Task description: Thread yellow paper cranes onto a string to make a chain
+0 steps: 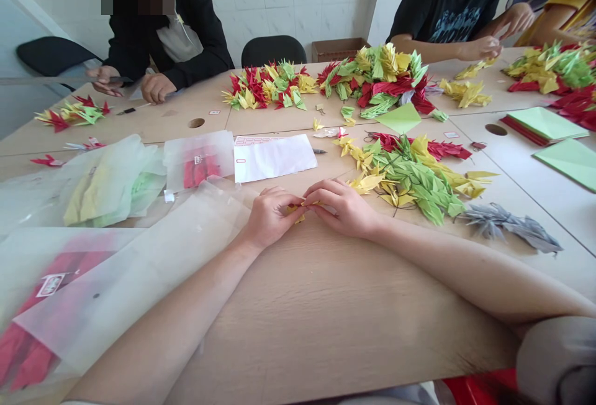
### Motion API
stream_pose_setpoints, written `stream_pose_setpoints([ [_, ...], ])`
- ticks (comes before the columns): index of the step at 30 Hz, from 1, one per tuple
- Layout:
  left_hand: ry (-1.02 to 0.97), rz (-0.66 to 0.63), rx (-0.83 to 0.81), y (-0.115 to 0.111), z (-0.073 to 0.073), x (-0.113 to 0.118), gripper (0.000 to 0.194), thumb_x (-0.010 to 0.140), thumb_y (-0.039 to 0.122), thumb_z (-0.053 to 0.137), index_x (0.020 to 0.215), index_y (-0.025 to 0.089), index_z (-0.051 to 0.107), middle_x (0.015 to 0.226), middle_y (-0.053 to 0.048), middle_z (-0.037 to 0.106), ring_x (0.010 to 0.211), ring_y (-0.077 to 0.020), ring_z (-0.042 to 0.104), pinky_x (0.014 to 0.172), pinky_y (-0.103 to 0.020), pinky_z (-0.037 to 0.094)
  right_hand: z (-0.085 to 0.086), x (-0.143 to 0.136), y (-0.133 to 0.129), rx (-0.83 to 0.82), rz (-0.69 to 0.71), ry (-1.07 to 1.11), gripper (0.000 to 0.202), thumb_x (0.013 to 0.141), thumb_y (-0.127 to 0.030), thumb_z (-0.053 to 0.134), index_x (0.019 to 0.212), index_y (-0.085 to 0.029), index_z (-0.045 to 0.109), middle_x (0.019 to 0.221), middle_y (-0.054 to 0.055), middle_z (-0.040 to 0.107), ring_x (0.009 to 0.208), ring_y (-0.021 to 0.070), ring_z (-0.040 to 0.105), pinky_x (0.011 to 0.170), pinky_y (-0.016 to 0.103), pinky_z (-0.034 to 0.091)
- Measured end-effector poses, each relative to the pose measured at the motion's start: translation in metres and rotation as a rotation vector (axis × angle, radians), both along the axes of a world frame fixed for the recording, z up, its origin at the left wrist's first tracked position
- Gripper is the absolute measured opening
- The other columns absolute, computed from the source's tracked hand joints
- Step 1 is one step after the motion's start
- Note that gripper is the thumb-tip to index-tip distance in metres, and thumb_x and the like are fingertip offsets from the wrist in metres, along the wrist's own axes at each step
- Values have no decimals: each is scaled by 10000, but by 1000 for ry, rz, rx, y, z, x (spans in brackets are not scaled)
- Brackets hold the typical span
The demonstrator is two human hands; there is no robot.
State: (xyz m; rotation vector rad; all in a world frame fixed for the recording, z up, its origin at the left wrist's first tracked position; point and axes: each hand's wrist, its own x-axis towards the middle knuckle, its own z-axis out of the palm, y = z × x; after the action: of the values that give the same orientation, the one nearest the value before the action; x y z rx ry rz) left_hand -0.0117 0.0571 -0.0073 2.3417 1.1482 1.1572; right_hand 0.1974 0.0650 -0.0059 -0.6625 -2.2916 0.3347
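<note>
My left hand (272, 217) and my right hand (342, 208) meet just above the wooden table (316, 305), fingertips pinched together. Between them they hold a small yellow folded paper piece (298, 213), mostly hidden by the fingers. Right of my right hand lies a heap of green folded paper pieces (414, 181), with yellow folded pieces (365, 181) at its left side. A white paper sheet (277, 159) lies beyond my left hand, and clear plastic bags (205, 206) lie left of it.
Bagged red pieces (46, 305) lie at the left. Colourful heaps (267, 85) line the far side. A grey bundle (512, 225) and green paper squares (544, 124) are at the right. People sit opposite, their hands (158, 88) on or above the table.
</note>
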Motion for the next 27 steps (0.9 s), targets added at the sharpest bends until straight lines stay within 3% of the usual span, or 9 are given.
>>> stream_pose_setpoints([
  [7,-27,-3,-55,-1,2,0,154,839,338,711,768,203,733,733,-19,740,688,-170,648,739,-323,471,1,0,0,-91,-62,4,48,920,-175,572,956,-205,562,968,59,674,876,206,628,838,356,464],
  [19,-284,125,-347,0,1,-4,242,805,418,719,763,181,738,792,-53,727,761,-197,660,720,-317,504,5,4,7,-174,-179,97,49,922,-227,583,887,-200,561,858,38,655,807,196,623,769,334,474],
  [21,-312,136,-397,1,2,-5,262,805,436,712,766,179,738,785,-48,724,757,-194,655,710,-308,498,5,5,6,-186,-166,128,54,928,-249,580,934,-202,555,902,50,664,830,201,637,771,338,491],
  [27,-287,46,-468,-1,7,-3,321,831,472,672,726,172,722,729,-38,700,713,-178,628,699,-292,480,2,2,1,-45,-6,17,359,896,-325,664,1208,-222,518,1196,105,647,1087,255,623,916,404,488],
])
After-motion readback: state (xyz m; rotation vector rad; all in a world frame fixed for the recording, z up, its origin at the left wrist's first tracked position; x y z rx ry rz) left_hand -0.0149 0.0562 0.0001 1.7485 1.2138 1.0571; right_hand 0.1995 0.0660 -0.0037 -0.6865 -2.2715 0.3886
